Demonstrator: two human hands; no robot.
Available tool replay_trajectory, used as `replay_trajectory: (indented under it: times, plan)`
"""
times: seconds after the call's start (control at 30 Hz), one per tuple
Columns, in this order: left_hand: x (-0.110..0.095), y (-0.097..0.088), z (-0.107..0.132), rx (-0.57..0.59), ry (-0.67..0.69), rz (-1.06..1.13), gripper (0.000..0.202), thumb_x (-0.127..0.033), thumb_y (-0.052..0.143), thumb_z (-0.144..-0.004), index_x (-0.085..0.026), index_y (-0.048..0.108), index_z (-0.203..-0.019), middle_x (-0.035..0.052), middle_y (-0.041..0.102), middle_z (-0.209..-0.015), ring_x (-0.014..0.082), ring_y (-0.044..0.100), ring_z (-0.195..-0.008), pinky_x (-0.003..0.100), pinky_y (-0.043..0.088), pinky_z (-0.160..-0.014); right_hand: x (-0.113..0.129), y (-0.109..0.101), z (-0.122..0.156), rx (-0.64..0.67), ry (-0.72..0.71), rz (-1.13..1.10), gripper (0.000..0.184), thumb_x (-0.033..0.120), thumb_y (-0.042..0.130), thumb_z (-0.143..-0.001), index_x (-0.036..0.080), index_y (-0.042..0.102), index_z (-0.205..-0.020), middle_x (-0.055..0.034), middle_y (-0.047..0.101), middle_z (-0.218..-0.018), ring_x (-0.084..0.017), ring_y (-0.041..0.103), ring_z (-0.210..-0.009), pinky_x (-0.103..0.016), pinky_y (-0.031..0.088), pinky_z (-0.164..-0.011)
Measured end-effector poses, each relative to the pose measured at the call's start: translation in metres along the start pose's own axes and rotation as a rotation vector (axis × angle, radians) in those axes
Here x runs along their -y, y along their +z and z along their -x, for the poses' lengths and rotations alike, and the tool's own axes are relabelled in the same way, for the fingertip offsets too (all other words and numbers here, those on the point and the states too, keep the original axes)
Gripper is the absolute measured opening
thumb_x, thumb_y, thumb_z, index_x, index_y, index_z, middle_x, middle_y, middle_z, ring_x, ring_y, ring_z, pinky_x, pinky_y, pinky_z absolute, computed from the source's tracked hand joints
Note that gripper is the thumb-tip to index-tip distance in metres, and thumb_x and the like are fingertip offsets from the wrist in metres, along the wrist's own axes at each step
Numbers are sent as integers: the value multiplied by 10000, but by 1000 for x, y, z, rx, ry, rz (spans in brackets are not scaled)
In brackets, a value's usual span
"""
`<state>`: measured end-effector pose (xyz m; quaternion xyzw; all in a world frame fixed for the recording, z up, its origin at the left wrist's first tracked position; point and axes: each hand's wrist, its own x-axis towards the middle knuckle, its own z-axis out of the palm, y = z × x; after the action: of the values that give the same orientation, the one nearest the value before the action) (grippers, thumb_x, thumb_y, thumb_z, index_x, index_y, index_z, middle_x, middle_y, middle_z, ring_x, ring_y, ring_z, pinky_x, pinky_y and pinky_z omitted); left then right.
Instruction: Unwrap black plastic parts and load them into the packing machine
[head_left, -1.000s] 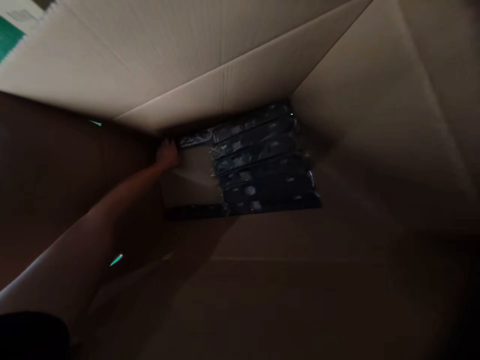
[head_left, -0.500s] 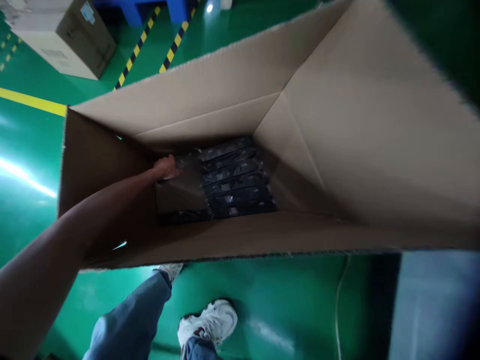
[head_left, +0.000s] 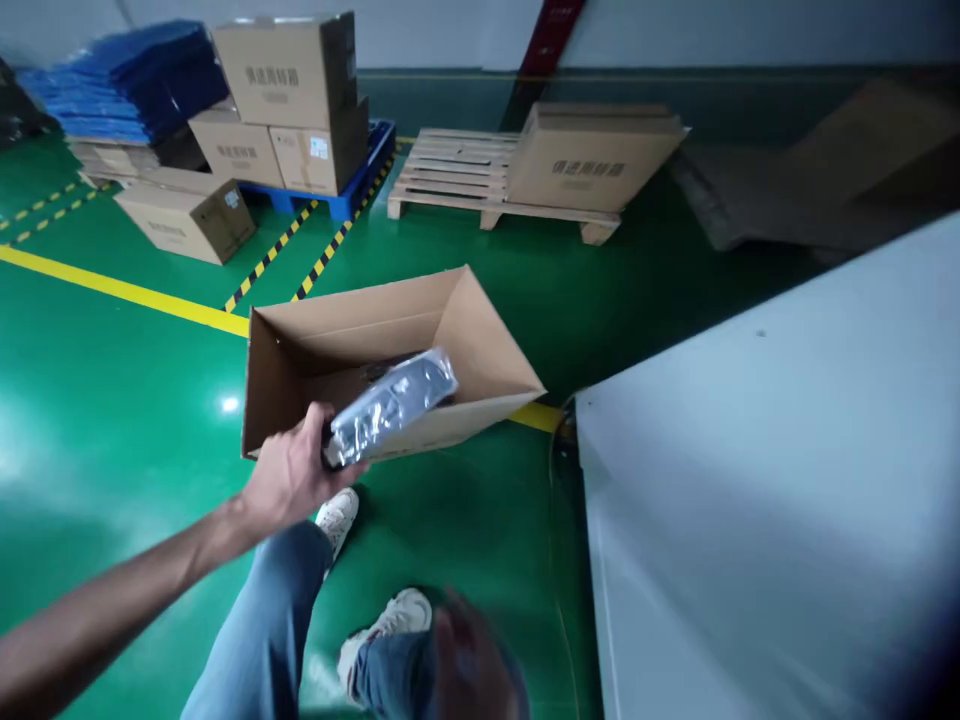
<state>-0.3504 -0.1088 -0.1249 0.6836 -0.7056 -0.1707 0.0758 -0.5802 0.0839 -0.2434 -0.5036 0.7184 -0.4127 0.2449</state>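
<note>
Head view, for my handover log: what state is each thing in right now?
Left hand: closed around one end of the dark plastic-wrapped packet.
Dark plastic-wrapped packet: lifted, tilted, above the box opening.
Open brown cardboard box: on the green floor, flaps up, more dark contents inside.
Right hand: blurred at the bottom edge, grip unclear.
Wooden pallet: bears one closed carton.

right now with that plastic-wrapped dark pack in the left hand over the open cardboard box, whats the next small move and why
Probably carry the plastic-wrapped dark pack right toward the pale grey surface: the left hand grips it above the open cardboard box, and the blurred right hand is low.
</note>
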Motion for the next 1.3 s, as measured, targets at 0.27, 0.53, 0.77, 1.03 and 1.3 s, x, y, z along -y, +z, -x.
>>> replay_trajectory:
  times: [0.27, 0.53, 0.77, 1.03, 1.3]
  plan:
    - [5, 14, 199, 170, -57, 670, 723, -580, 854, -788, -272, 502, -1340, 106, 753, -1191, 301, 745, -940, 407, 561, -795, 149, 4, 20, 87, 152, -568, 347, 462, 732, -947, 217, 669, -1184, -84, 810, -1041, -228, 788, -939, -314, 659, -791]
    - [6, 0, 247, 892, -379, 1424, 856, -938, 599, -806, -147, 750, -1097, 110, 747, -794, 240, 718, -735, 349, 594, -721, 154, -24, 63, 161, 103, -472, 305, 501, 605, -1014, 227, 730, -1066, -63, 782, -936, -224, 738, -842, -340, 637, -768]
    - [-11, 4, 254, 543, -470, 1439, 962, -1022, 533, -746, -140, 777, -1043, 125, 791, -910, 274, 753, -870, 360, 630, -819, 157, -36, 104, -89, -128, -164, 548, 425, 722, -964, 219, 570, -1449, -129, 717, -1245, -245, 708, -1082, -434, 615, -969]
    - [-16, 9, 261, 156, -269, 1289, 670, -794, 490, -978, -220, 725, -1229, 85, 760, -1214, 287, 655, -1276, 387, 532, -1139, 165, -35, 133, -78, -271, -59, 92, 273, 713, -951, 242, 692, -1035, -25, 733, -876, -191, 700, -783, -347, 609, -771]
    - [-16, 16, 273, 169, -72, 1241, 556, -683, 417, -1056, -239, 621, -1321, 73, 722, -1183, 235, 669, -1121, 329, 551, -1026, 161, -39, 128, -131, -334, -42, 61, 260, 734, -941, 238, 726, -997, -23, 758, -830, -190, 722, -740, -340, 603, -723]
